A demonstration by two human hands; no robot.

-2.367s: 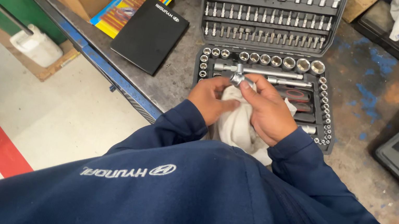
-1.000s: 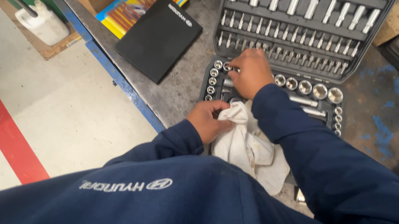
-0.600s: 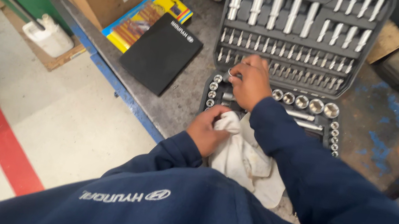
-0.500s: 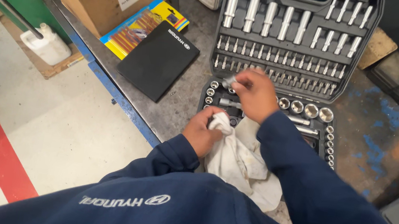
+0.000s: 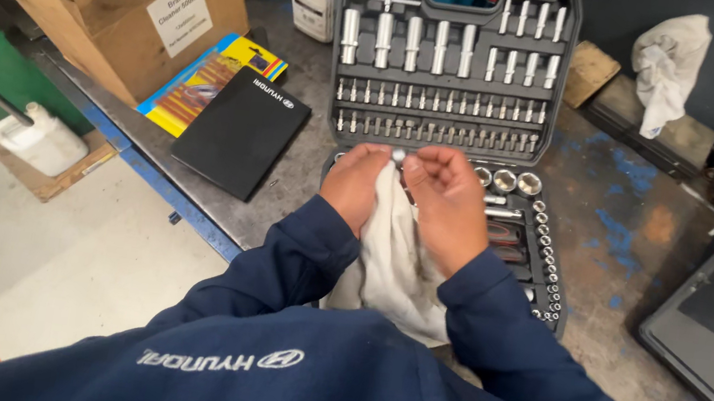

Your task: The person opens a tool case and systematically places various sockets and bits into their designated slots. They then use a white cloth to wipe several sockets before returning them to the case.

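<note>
A small silver socket (image 5: 399,155) sits pinched between both hands over the open socket case (image 5: 451,73), left hand (image 5: 354,183) also bunching a white rag (image 5: 393,262), right hand (image 5: 443,194) narrowly closed on it. So light a pinch could slip, I judge, dropping the socket among the case's rows or toward the bench (image 5: 624,241) near edge.

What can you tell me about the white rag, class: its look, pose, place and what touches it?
The white rag is a soft, crumpled cloth, off-white with faint grey smudges. It hangs in loose folds from between the left hand and the right hand, which both grip its upper end, where a small shiny socket shows at the fingertips. Its lower part drapes over the open socket set case toward the person's blue sleeves.
</note>
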